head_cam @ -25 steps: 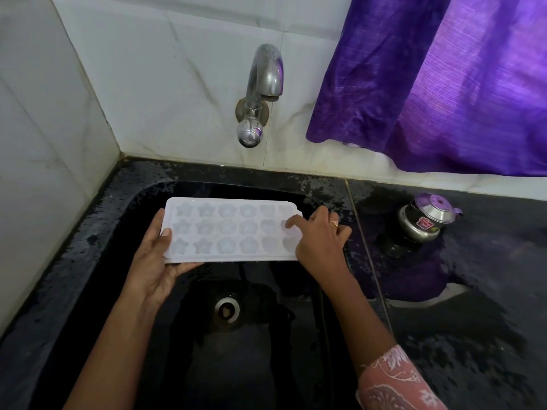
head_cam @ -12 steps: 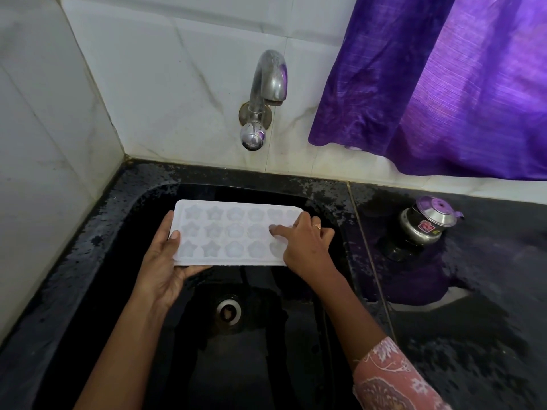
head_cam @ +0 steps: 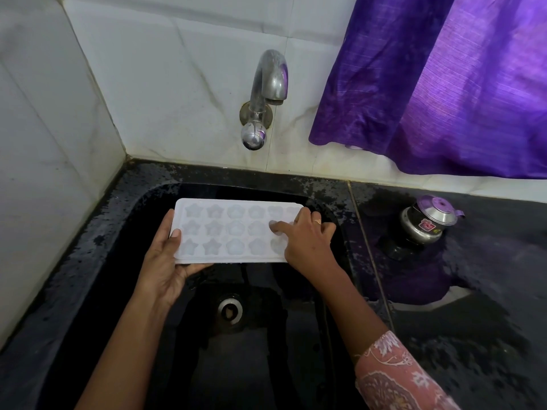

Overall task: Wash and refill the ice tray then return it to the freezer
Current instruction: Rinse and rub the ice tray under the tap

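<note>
So the ice tray (head_cam: 225,232) is held flat over the black sink (head_cam: 266,365), a bit above the drain (head_cam: 229,310) and in front of the tap (head_cam: 266,84). Its left end is gripped by the left hand (head_cam: 165,261), thumb laid on top and fingers tucked underneath. The right hand (head_cam: 307,241) is laid over the right end, knuckles bent, with a fingertip (head_cam: 273,224) poked into a mould in the middle row. Whether that end is actually clamped or just rested on can't be told from here. The hands are kept apart, one at each end.

What's changed: compared with a second ago, the poking finger is shifted a little inward from the outermost column, while the tray itself is pretty much where it was. That reads like the moulds being rubbed out one by one, so the washing step is probably underway and not finished.

No water is seen running from the tap, so rinsing and refilling look like they're yet to be done, and the freezer isn't in view at all. A small steel pot (head_cam: 426,223) is parked on the wet counter to the right, well clear of it all.
</note>
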